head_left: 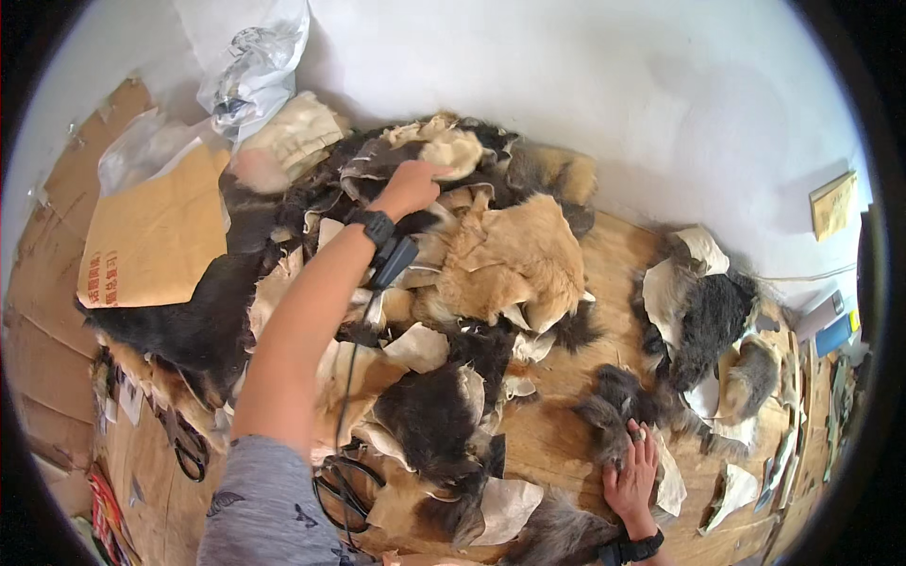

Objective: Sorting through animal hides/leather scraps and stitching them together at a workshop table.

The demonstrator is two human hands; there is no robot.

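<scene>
Fur scraps with pale leather undersides lie heaped over a wooden table. Stretched to the far side of the heap, my left hand (411,187) has its fingers curled at the edge of a cream fur scrap (455,151); its fingertips are partly hidden. A large tan fur piece (519,250) lies just right of that hand. At the lower right, my right hand (632,476) rests with fingers stretched out against a dark grey fur scrap (609,410). Beside its fingers is a pale leather scrap (670,476). A black fur piece (429,424) sits between my arms.
A brown paper envelope (156,231) lies on black fur at the left, below a clear plastic bag (260,71). More scraps (713,321) are piled at the right. Black-handled scissors (191,459) lie at the lower left. A cable (349,377) hangs along my left forearm.
</scene>
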